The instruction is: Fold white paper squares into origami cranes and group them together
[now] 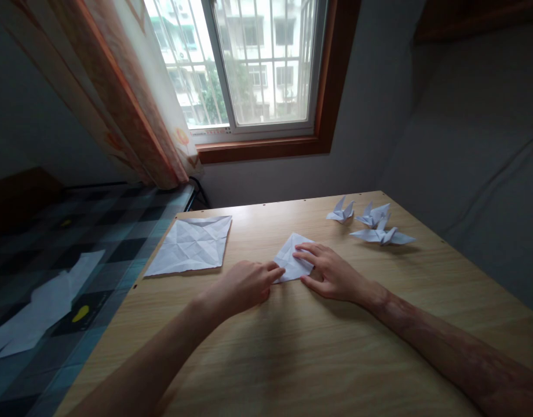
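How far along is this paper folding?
Three folded paper cranes already sit at the table's far right. In hand is a folded sheet: the left hand pins its near corner and the right hand presses flat on it. It is only a flat triangle. A creased open sheet lies untouched to the left.

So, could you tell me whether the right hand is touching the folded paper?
Touching: the head view shows the right hand with its fingers lying flat on the folded paper.
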### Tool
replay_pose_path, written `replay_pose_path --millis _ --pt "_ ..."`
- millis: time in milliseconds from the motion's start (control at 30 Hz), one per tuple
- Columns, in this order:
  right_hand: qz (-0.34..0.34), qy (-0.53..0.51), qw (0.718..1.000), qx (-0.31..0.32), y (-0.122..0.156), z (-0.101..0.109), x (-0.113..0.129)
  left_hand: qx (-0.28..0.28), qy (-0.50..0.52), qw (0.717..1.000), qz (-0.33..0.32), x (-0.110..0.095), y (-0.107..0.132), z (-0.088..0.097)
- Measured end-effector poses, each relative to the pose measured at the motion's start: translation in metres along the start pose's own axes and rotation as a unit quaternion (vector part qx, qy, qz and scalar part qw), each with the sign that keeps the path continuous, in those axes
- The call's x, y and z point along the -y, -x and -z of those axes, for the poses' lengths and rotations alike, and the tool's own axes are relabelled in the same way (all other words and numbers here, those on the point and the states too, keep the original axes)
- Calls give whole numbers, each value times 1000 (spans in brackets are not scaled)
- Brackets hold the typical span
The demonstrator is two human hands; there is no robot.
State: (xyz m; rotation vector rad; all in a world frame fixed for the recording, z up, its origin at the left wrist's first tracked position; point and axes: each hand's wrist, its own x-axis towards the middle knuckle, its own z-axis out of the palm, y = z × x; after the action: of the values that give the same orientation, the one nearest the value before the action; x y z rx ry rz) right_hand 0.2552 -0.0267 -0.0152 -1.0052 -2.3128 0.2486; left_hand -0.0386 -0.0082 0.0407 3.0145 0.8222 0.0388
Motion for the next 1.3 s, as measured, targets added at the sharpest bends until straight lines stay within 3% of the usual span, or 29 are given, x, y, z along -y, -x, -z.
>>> replay_pose_path --millis 300,567,700,800,900,967,1033,1100,1167,1233,1300 --pt "7 33 999 18 -2 5 4 -13 6 1000 -14 5 4 2" --pt "7 84 996 -2 -2 4 8 -55 -75 996 4 1 -5 -18" --pt "11 41 998 -42 -1 2 1 -109 36 992 62 7 -4 -18" --pt "-53 -48 988 -138 1 1 -6 -174 223 951 129 7 -5 -13" --pt "-158 -168 944 -234 2 -2 -14 -207 408 873 169 3 -11 -12" --pt "-198 -275 911 -234 1 -4 -18 -214 486 825 195 -1 -15 -14" --pt "-214 -364 882 -211 0 -7 -22 -218 502 805 229 -2 -17 -19" --pt "-224 -401 866 -197 -1 -9 -26 -222 460 819 261 -2 -17 -25" --pt "-242 -389 869 -186 -1 -12 -30 -229 364 861 272 -2 -15 -30" --pt "-255 -344 888 -167 0 -13 -33 -236 241 904 264 -2 -13 -35" --pt "-252 -271 917 -147 1 -15 -35 -245 139 929 239 -3 -11 -39"
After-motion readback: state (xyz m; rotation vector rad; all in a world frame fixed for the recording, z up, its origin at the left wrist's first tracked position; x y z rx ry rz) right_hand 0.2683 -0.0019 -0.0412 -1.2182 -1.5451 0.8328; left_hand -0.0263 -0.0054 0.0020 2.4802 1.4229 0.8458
